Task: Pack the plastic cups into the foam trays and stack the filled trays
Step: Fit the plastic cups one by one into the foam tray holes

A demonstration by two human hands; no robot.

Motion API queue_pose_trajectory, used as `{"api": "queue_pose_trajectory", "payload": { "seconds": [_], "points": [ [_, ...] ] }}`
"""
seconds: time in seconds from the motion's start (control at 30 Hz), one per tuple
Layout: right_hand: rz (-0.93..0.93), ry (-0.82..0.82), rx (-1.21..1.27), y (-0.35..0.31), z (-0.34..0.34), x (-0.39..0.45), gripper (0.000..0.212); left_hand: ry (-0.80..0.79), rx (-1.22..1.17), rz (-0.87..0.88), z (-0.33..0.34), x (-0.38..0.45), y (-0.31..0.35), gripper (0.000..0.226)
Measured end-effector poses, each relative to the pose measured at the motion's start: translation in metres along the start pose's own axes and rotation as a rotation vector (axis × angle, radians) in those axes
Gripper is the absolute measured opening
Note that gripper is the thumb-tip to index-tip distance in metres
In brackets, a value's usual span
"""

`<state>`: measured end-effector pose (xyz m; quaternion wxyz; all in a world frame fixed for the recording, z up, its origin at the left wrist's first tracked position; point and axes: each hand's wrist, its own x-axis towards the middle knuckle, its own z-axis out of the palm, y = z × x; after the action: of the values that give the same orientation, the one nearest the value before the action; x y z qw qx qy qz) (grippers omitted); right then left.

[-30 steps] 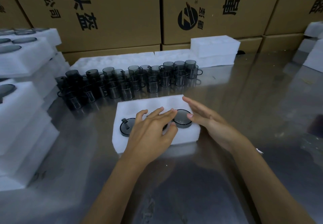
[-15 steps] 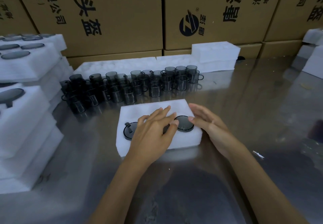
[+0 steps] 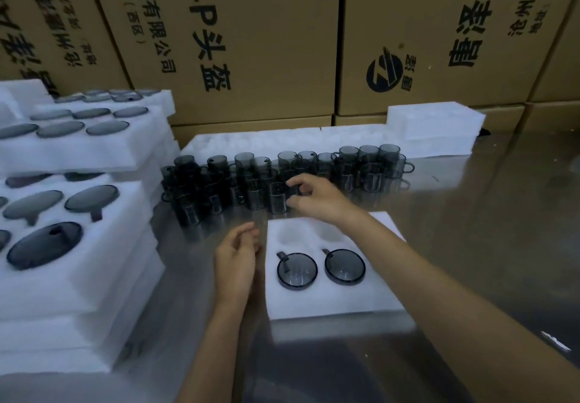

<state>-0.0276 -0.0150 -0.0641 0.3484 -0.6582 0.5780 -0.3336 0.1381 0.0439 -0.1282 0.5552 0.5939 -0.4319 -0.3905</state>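
A white foam tray (image 3: 329, 302) lies in front of me on the metal table. Two dark smoky plastic cups (image 3: 296, 269) (image 3: 344, 266) sit in its near row, and two far recesses are empty. My right forearm hides the tray's right part. A long row of the same cups (image 3: 348, 164) stands behind the tray. My right hand (image 3: 314, 197) reaches over the tray into that row, fingers spread and curved beside a cup (image 3: 277, 197) without closing on it. My left hand (image 3: 238, 255) hangs loosely curled by the tray's left edge, holding nothing.
Stacks of filled foam trays (image 3: 94, 277) rise at the left, close to the cup row. Empty foam trays (image 3: 433, 123) lie along the back. Cardboard boxes (image 3: 251, 41) wall off the far side. Bare metal table (image 3: 486, 230) stretches to the right.
Both hands have come off the tray. My right hand moved forward to the cup row; my left hand slid to the tray's left side. My view shifted closer and leftward.
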Motion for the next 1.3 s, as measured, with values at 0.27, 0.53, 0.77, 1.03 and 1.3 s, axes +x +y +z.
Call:
{"api": "queue_pose_trajectory", "payload": {
  "seconds": [0.27,0.53,0.77,1.03,1.3],
  "points": [
    [0.103,0.003,-0.250,0.010,0.036,0.055,0.015,0.015,-0.022,0.019,0.003,0.008,-0.006,0.026],
    [-0.028,0.189,-0.155,-0.006,0.012,0.024,0.032,0.030,-0.147,0.029,0.001,0.005,0.006,0.023],
    [-0.172,-0.164,0.260,-0.031,-0.036,-0.039,0.048,-0.263,-0.333,0.172,-0.017,-0.006,0.035,0.057],
    [-0.113,-0.002,0.489,-0.027,-0.016,-0.081,0.043,-0.185,-0.408,0.400,-0.005,-0.029,0.045,0.035],
    [-0.176,0.155,0.453,-0.032,0.021,-0.090,0.033,0.056,0.079,0.718,0.016,-0.050,0.044,0.030]
  ]
}}
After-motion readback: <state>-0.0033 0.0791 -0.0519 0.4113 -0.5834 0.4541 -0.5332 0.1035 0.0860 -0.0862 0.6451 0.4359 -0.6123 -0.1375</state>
